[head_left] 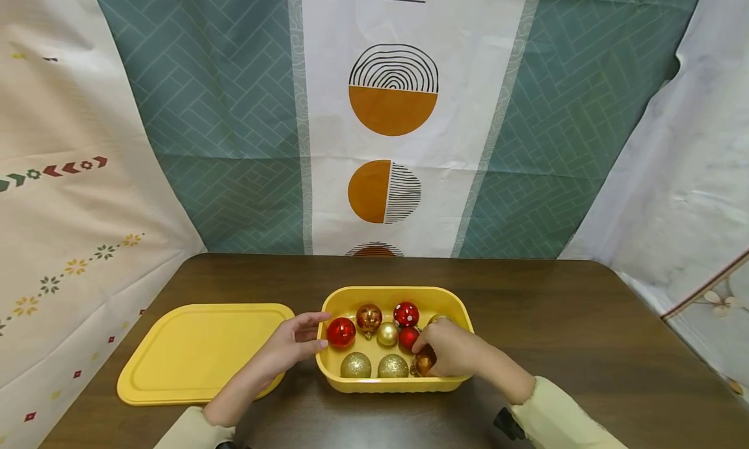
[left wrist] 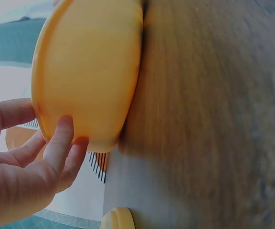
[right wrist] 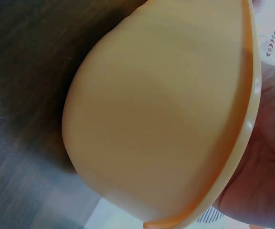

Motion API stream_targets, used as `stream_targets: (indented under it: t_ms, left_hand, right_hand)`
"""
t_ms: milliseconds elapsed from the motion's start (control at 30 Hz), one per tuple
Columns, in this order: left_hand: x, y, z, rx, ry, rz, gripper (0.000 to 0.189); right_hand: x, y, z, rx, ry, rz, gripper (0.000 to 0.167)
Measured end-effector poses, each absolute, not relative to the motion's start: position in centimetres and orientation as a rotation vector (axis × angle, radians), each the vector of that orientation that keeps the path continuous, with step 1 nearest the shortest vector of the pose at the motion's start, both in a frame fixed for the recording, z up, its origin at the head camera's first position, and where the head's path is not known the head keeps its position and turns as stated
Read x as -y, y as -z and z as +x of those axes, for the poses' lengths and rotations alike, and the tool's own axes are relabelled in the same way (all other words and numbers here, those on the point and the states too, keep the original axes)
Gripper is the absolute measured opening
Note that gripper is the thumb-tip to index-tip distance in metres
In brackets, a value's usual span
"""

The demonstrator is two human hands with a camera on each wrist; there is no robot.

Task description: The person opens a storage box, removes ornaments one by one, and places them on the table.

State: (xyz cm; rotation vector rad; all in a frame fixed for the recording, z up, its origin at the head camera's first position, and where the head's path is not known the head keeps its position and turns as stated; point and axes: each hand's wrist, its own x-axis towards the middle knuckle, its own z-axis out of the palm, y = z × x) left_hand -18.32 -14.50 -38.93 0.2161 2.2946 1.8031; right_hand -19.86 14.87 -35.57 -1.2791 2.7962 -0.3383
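Note:
A yellow plastic box [head_left: 404, 385] stands on the dark table with several Christmas baubles inside. My left hand [head_left: 292, 340] holds its left end, thumb and index finger at the rim; other fingers touch the outer wall in the left wrist view. Inside the right end, my right hand [head_left: 449, 348] curls its fingers around a shiny brown bauble [head_left: 424, 364], partly hidden beneath. A plain red bauble [head_left: 408, 338] lies beside its fingertips. The right wrist view shows the box's outer wall [right wrist: 156, 114], with the fingertips hidden behind it.
Also in the box are a shiny red bauble [head_left: 341, 333], another brown one [head_left: 368, 318], a dotted red one [head_left: 406, 314], a small gold one [head_left: 387, 334] and glittery gold ones [head_left: 355, 366]. A yellow lid [head_left: 199, 351] lies flat at left. Patterned cloth [head_left: 234, 111] hangs behind.

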Motion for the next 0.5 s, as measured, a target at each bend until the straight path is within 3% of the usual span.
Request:
stream_targets:
  t_ms: [500]
  left_hand:
    - [14.3,38.8,-18.1,-2.272,-1.838,0.187,0.05]
  right_hand:
    - [-15.9,35.9,-19.7,-2.777,0.59,-1.232,0.033]
